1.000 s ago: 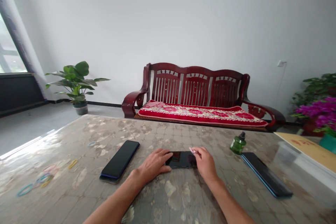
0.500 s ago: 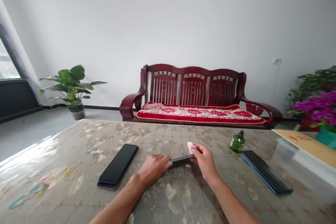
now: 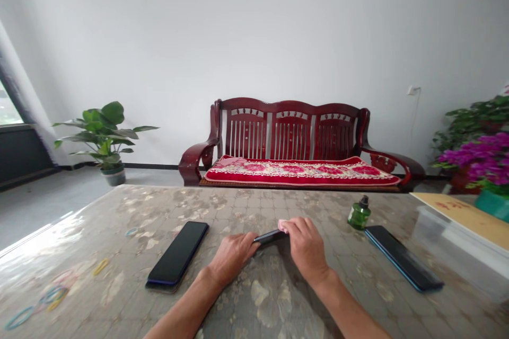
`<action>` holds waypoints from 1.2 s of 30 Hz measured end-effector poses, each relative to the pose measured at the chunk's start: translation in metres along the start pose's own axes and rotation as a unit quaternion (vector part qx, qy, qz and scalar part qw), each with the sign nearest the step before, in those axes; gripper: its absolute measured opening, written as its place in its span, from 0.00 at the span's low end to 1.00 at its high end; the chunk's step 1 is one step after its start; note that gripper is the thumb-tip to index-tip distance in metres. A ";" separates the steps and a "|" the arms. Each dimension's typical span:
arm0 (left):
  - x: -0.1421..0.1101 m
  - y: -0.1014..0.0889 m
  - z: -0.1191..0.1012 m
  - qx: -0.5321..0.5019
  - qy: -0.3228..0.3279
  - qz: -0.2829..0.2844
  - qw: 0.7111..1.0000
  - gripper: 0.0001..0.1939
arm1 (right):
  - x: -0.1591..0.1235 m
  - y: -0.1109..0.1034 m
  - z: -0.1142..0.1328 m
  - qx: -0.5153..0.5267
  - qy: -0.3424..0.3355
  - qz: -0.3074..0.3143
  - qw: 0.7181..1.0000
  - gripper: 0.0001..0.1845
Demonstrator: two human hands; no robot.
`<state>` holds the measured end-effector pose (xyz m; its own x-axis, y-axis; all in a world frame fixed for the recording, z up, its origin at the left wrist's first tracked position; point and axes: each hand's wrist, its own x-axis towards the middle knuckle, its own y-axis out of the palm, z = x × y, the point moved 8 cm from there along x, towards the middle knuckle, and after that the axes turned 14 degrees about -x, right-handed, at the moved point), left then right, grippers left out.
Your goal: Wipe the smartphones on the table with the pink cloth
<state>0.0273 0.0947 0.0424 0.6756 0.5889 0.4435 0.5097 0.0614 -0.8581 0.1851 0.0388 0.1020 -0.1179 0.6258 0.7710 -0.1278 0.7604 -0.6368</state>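
Observation:
A dark phone [image 3: 269, 236], seen nearly edge-on, is held just above the table between my two hands. My left hand [image 3: 234, 255] is closed on its left end. My right hand [image 3: 307, 248] pinches a small pink cloth [image 3: 282, 225] against the phone's right end; most of the cloth is hidden by the fingers. On the left lies another phone [image 3: 178, 254] with a blue edge, screen up and dark. Right of my right hand lies a third phone [image 3: 401, 257], also dark, near a small green bottle [image 3: 359, 214] with a black top.
Colourful hair ties [image 3: 51, 296] lie at the left of the patterned table [image 3: 262, 307]. A clear plastic box [image 3: 457, 254] with a tan paper item [image 3: 465, 217] on top stands at the right. Beyond the table are a wooden bench [image 3: 292, 130] and a potted plant [image 3: 111, 143].
My right hand has turned over and the pink cloth, which stuck up above the fingers, is now bunched against the phone's right end. The phone's top face shows slightly more.

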 end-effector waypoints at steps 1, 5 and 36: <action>0.000 -0.001 -0.001 -0.004 0.001 -0.005 1.000 0.09 | 0.000 0.001 0.009 0.000 -0.009 0.003 1.000 0.10; 0.000 -0.006 -0.003 -0.026 0.005 -0.026 0.999 0.12 | 0.000 0.006 0.049 0.025 -0.051 0.008 0.998 0.07; -0.004 -0.002 0.012 -0.051 -0.092 -0.001 0.994 0.13 | 0.002 0.028 -0.041 0.091 0.121 -0.017 0.988 0.14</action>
<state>0.0171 0.1018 0.0391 0.5708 0.7263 0.3830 0.5690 -0.0135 -0.8222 0.2218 0.0684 0.0862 0.1257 0.6397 0.7583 -0.3052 0.7522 -0.5840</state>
